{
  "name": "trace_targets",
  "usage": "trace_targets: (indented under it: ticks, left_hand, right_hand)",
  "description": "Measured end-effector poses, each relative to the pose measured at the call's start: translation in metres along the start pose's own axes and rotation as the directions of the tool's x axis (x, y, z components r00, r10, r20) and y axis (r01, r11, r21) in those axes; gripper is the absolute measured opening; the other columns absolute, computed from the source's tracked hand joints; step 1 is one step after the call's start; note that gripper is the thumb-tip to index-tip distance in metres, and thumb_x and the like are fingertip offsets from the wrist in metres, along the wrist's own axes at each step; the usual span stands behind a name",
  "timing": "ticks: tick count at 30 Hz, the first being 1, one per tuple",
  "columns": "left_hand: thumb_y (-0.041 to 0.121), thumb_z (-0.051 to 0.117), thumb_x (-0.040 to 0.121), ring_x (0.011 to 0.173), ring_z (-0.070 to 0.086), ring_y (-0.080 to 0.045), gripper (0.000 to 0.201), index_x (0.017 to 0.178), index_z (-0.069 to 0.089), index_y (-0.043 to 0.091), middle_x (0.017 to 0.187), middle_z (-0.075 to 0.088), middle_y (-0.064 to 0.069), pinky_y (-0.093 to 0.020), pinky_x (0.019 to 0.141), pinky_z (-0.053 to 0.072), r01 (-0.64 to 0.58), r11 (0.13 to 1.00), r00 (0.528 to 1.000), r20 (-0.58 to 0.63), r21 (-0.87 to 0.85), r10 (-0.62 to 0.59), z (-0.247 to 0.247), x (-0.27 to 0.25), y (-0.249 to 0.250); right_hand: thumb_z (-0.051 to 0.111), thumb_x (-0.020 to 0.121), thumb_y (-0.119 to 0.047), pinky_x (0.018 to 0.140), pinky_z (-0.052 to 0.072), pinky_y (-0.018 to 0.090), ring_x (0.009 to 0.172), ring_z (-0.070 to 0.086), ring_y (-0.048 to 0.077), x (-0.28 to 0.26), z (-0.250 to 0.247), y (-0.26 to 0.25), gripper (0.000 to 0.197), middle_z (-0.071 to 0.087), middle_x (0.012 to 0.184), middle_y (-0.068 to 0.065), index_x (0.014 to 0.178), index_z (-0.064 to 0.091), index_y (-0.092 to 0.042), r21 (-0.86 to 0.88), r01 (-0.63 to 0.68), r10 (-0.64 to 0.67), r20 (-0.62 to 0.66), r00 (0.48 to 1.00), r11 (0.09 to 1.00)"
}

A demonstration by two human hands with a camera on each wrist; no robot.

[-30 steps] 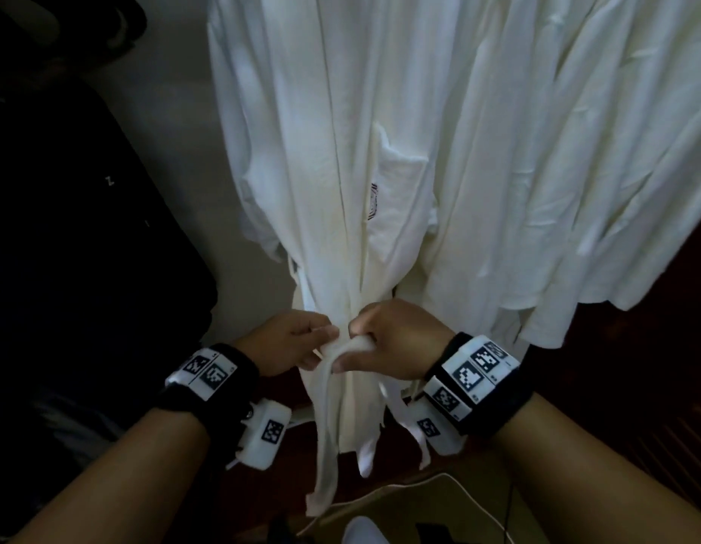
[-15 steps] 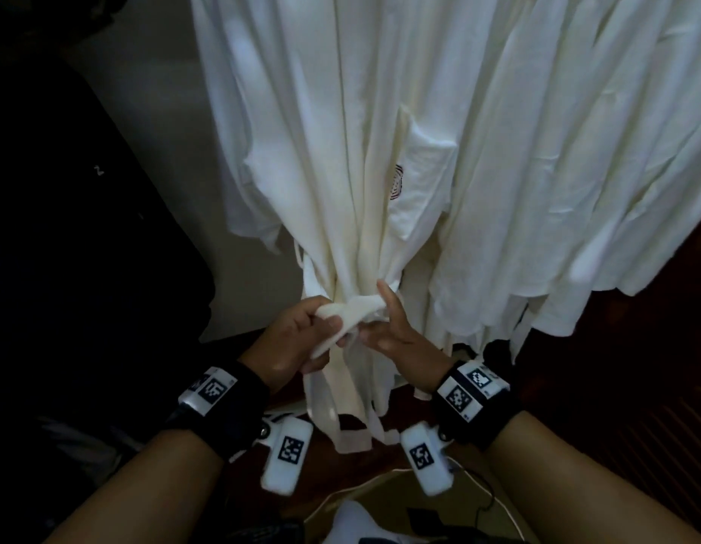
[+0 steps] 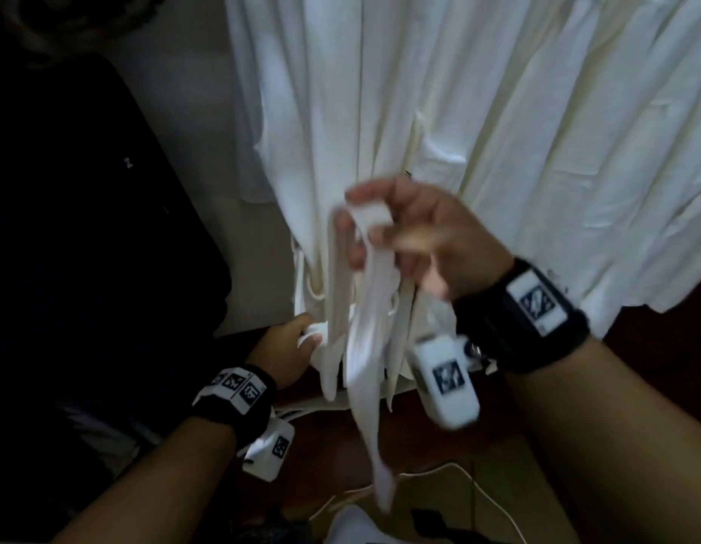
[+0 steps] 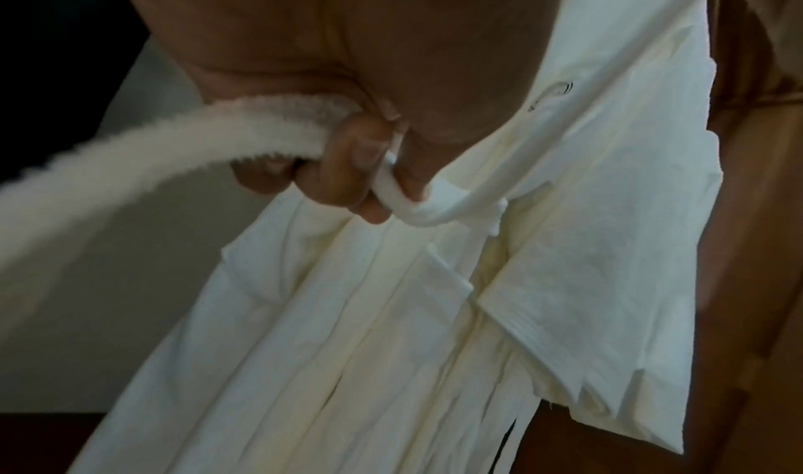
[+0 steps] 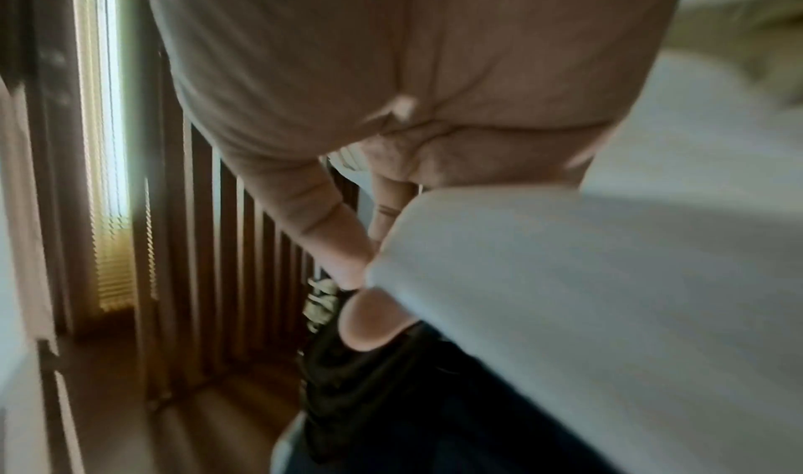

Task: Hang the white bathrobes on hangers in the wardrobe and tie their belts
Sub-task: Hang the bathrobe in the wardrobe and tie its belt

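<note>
A white bathrobe point(image 3: 341, 111) hangs in front of me, gathered at the waist. My left hand point(image 3: 302, 339) is low at that waist, its fingers point(image 4: 347, 172) curled round the white belt point(image 4: 404, 203) where it wraps the robe point(image 4: 391, 344). My right hand point(image 3: 364, 225) is raised higher, blurred by motion, and pinches another stretch of the belt point(image 3: 364, 308), whose free end dangles below it. In the right wrist view the thumb and fingers point(image 5: 369, 320) clamp the white belt strip point(image 5: 565, 310). The knot itself is hidden behind the strips.
A second white robe point(image 3: 576, 151) hangs to the right. A large black case point(image 3: 86, 229) stands at the left against a pale wall. A white cable point(image 3: 482, 484) lies on the dark wooden floor. A slatted wooden panel point(image 5: 226, 241) and a lit blind point(image 5: 108, 207) are nearby.
My right hand has swung up and away from the waist, drawing the belt strip with it. My left hand stays low on the belt at the robe's waist.
</note>
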State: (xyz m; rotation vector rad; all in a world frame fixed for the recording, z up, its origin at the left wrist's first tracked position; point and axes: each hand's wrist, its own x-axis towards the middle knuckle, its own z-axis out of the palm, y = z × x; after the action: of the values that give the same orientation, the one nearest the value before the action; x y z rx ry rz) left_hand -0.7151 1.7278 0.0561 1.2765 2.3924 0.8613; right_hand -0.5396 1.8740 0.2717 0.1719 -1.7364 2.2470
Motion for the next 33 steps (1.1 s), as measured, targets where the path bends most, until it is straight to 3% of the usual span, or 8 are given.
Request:
trace_targets:
  ticks: [5, 11, 14, 17, 22, 24, 28, 33]
  left_hand:
    - [0.041, 0.046, 0.093, 0.091, 0.063, -0.017, 0.028, 0.108, 0.058, 0.021, 0.099, 0.067, 0.0, -0.036, 0.083, 0.051, 0.031, 0.997, 0.999, 0.027, -0.068, -0.029, -0.01, -0.015, -0.003]
    - [0.039, 0.054, 0.092, 0.072, 0.059, -0.01, 0.025, 0.085, 0.055, 0.015, 0.076, 0.059, 0.007, -0.032, 0.067, 0.046, -0.098, 0.966, 0.994, 0.03, -0.238, 0.109, -0.034, -0.043, -0.001]
    - [0.029, 0.057, 0.091, 0.055, 0.046, -0.005, 0.025, 0.084, 0.054, 0.005, 0.064, 0.048, 0.008, -0.02, 0.053, 0.037, -0.058, 0.861, 0.997, 0.014, -0.505, 0.075, -0.05, -0.055, 0.015]
    - [0.024, 0.054, 0.092, 0.056, 0.044, 0.002, 0.019, 0.078, 0.054, 0.012, 0.063, 0.048, 0.012, -0.015, 0.054, 0.035, -0.1, 0.877, 0.991, 0.036, -0.47, 0.132, -0.054, -0.056, 0.022]
    - [0.03, 0.054, 0.093, 0.057, 0.042, -0.001, 0.039, 0.077, 0.047, -0.004, 0.063, 0.044, 0.009, -0.015, 0.053, 0.034, -0.113, 0.861, 0.988, 0.038, -0.496, 0.152, -0.047, -0.055, 0.02]
    - [0.028, 0.053, 0.093, 0.052, 0.041, -0.002, 0.037, 0.076, 0.045, -0.004, 0.059, 0.043, 0.007, -0.016, 0.05, 0.033, -0.095, 0.862, 0.989, 0.052, -0.498, 0.139, -0.046, -0.056, 0.016]
    - [0.03, 0.055, 0.089, 0.048, 0.04, -0.003, 0.037, 0.082, 0.05, -0.006, 0.057, 0.044, 0.007, -0.018, 0.046, 0.032, -0.033, 0.838, 0.994, 0.072, -0.545, 0.086, -0.043, -0.054, 0.015]
    - [0.036, 0.059, 0.085, 0.047, 0.041, -0.007, 0.038, 0.081, 0.052, -0.001, 0.06, 0.044, -0.003, -0.02, 0.044, 0.032, 0.016, 0.793, 0.993, 0.101, -0.61, 0.058, -0.043, -0.051, 0.02]
  right_hand:
    - [0.057, 0.08, 0.014, 0.082, 0.05, 0.036, 0.099, 0.062, 0.024, 0.087, 0.012, -0.04, 0.049, 0.064, 0.108, 0.014, 0.127, 0.051, 0.001, -0.197, 0.34, -0.342, 0.024, 0.939, 0.92]
    - [0.058, 0.088, -0.009, 0.091, 0.05, 0.021, 0.106, 0.064, 0.007, 0.127, -0.018, 0.014, 0.03, 0.071, 0.114, -0.001, 0.114, 0.071, -0.016, -0.873, 0.34, -0.558, 0.098, 0.824, 0.349]
    - [0.055, 0.092, -0.021, 0.091, 0.044, 0.023, 0.106, 0.063, 0.022, 0.092, -0.043, 0.105, 0.029, 0.069, 0.117, 0.009, 0.117, 0.07, -0.016, -0.992, 0.012, 0.153, 0.032, 0.988, 0.127]
    - [0.058, 0.093, -0.022, 0.089, 0.048, 0.031, 0.112, 0.062, 0.027, 0.05, -0.035, 0.16, 0.029, 0.066, 0.12, 0.008, 0.12, 0.066, -0.017, -0.978, -0.045, 0.736, -0.182, 0.652, -0.202]
    - [0.066, 0.086, -0.003, 0.085, 0.055, 0.034, 0.088, 0.068, 0.025, 0.056, -0.026, 0.126, 0.017, 0.071, 0.087, 0.007, 0.081, 0.069, -0.019, -0.756, -0.314, 0.562, 0.085, 0.823, 0.575]
    - [0.065, 0.084, 0.001, 0.071, 0.055, 0.031, 0.08, 0.069, 0.024, 0.055, -0.035, 0.102, 0.024, 0.072, 0.081, 0.008, 0.072, 0.063, -0.019, -0.556, -0.317, 0.284, -0.148, 0.947, 0.769]
    - [0.066, 0.081, -0.01, 0.062, 0.046, 0.024, 0.061, 0.054, 0.005, 0.026, -0.055, 0.083, 0.015, 0.059, 0.071, -0.008, 0.081, 0.057, -0.022, -0.865, -0.144, -0.269, -0.302, 0.915, 0.481]
    - [0.07, 0.059, -0.072, 0.082, 0.048, 0.03, 0.097, 0.047, 0.008, -0.036, -0.058, 0.122, 0.083, 0.037, 0.116, -0.008, 0.126, 0.042, -0.033, -0.968, -0.227, 0.163, -0.208, 0.964, 0.106]
